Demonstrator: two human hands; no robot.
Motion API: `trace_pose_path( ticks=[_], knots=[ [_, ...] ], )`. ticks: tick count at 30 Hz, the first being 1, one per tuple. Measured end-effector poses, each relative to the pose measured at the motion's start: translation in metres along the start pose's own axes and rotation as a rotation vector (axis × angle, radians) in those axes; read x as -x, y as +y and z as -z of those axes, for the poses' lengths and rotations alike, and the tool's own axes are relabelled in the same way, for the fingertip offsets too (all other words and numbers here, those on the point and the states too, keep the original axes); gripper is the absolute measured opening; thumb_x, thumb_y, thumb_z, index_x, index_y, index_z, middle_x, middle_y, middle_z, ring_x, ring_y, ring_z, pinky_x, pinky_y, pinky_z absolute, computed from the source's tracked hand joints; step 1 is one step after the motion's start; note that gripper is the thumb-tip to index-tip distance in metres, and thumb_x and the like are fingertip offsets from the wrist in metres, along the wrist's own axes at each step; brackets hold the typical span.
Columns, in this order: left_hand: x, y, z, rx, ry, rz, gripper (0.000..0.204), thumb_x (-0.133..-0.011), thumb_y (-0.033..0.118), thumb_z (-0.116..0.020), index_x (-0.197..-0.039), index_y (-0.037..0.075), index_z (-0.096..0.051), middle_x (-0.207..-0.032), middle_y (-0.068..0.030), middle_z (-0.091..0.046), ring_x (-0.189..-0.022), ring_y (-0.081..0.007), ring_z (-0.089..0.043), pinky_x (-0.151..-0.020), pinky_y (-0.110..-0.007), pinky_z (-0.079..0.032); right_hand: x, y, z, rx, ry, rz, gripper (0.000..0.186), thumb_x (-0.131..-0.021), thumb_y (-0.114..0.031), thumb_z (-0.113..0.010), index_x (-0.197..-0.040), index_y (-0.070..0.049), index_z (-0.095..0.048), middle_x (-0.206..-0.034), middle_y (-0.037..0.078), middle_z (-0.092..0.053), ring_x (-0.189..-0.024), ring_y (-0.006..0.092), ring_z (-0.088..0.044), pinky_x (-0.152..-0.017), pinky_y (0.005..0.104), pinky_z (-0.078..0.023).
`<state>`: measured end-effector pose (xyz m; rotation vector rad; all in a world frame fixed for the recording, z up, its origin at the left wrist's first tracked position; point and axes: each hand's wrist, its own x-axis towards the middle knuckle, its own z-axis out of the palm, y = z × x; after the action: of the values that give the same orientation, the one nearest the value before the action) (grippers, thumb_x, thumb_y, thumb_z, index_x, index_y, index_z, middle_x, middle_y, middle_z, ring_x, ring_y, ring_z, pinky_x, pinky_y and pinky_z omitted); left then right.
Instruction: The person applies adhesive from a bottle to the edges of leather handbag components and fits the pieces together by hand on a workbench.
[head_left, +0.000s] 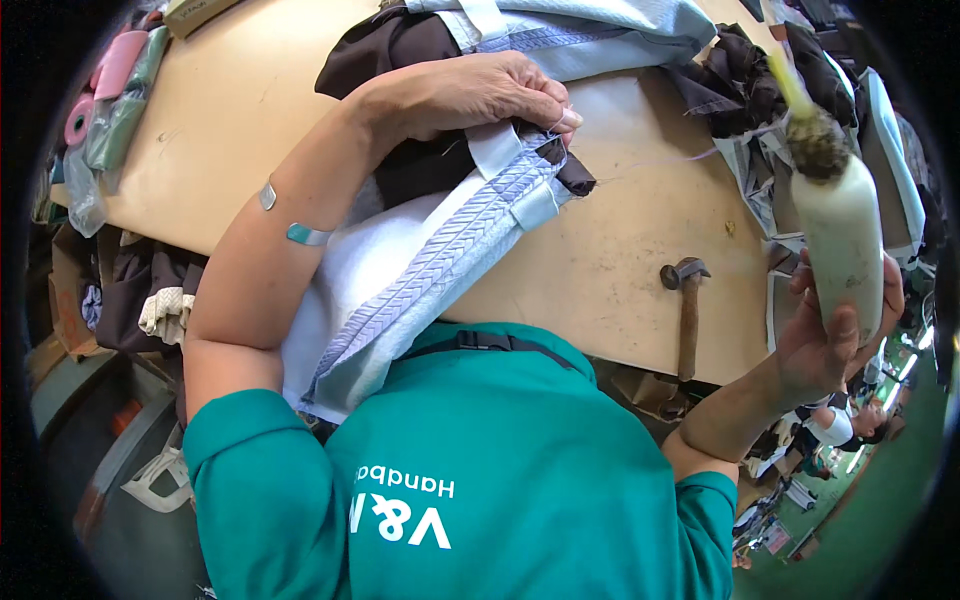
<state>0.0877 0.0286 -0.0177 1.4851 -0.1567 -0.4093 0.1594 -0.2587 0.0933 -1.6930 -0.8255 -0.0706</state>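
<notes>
My left hand (510, 95) pinches the far corner of a sewn bag piece (430, 265). The piece is white and pale blue-grey, with a chevron-patterned band along its edge, small white tabs and dark brown cloth under my wrist. Its lower end hangs over the table edge by my left arm. Loose threads show at my fingertips. On the right, my right hand (835, 335) is wrapped round a white squeeze bottle (845, 235), raised with its yellowish nozzle up. The bottle's neck is caked with dark grime. A thin strand runs between the bottle side and the cloth.
A hammer (687, 315) lies on the wooden table (620, 260) between my hands. More pale blue and brown pieces (600, 40) lie at the far side, others (770, 180) at the right. Thread spools (120, 65) stand at far left. Another person (850, 420) is in the right background.
</notes>
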Motion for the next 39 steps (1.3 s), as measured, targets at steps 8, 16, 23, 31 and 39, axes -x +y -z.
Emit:
trace_pose_path(
  ticks=[8,16,23,31,39],
  knots=[
    [-0.006,-0.005,0.000,-0.025,0.057,0.022,0.030,-0.085,0.027,-0.051,-0.077,0.000,-0.059,-0.075,0.0030,-0.051,-0.069,-0.0031,-0.044,-0.064,-0.018,-0.035,-0.004,-0.005,-0.014,0.067,-0.266,0.089,0.050,-0.058,-0.014,-0.068,-0.102,0.003,-0.050,-0.097,0.020,-0.052,-0.090,0.0257,-0.052,-0.081,0.0348,-0.041],
    [-0.007,-0.006,-0.002,0.014,0.042,0.015,0.028,-0.084,0.027,-0.053,-0.073,0.001,-0.057,-0.071,0.0031,-0.049,-0.068,-0.0026,-0.042,-0.064,-0.017,-0.033,-0.005,-0.005,-0.031,0.108,-0.330,0.173,0.046,-0.054,-0.004,-0.065,-0.097,0.003,-0.052,-0.093,0.019,-0.054,-0.084,0.0244,-0.053,-0.076,0.0327,-0.043],
    [-0.007,-0.007,-0.002,-0.006,0.051,0.009,0.028,-0.084,0.026,-0.053,-0.072,0.001,-0.057,-0.070,0.0037,-0.047,-0.066,-0.0036,-0.041,-0.062,-0.019,-0.033,-0.006,-0.003,-0.034,0.130,-0.346,0.192,0.046,-0.054,-0.004,-0.067,-0.097,0.002,-0.053,-0.093,0.018,-0.055,-0.084,0.0240,-0.055,-0.075,0.0322,-0.044],
    [-0.011,-0.009,-0.002,0.014,0.045,0.005,0.027,-0.083,0.026,-0.054,-0.072,0.001,-0.057,-0.068,0.0045,-0.047,-0.065,-0.0026,-0.041,-0.062,-0.018,-0.033,-0.010,-0.003,-0.038,0.217,-0.360,0.310,0.045,-0.054,-0.002,-0.067,-0.096,0.001,-0.054,-0.088,0.019,-0.057,-0.079,0.0247,-0.057,-0.070,0.0321,-0.046],
    [-0.009,-0.007,-0.003,0.052,0.045,-0.022,0.026,-0.083,0.025,-0.054,-0.071,0.003,-0.056,-0.064,0.0065,-0.045,-0.062,-0.0012,-0.040,-0.059,-0.018,-0.033,-0.015,-0.007,-0.039,0.287,-0.441,0.401,0.045,-0.052,-0.001,-0.069,-0.095,0.002,-0.054,-0.086,0.020,-0.058,-0.076,0.0256,-0.058,-0.066,0.0311,-0.047]
  ],
)
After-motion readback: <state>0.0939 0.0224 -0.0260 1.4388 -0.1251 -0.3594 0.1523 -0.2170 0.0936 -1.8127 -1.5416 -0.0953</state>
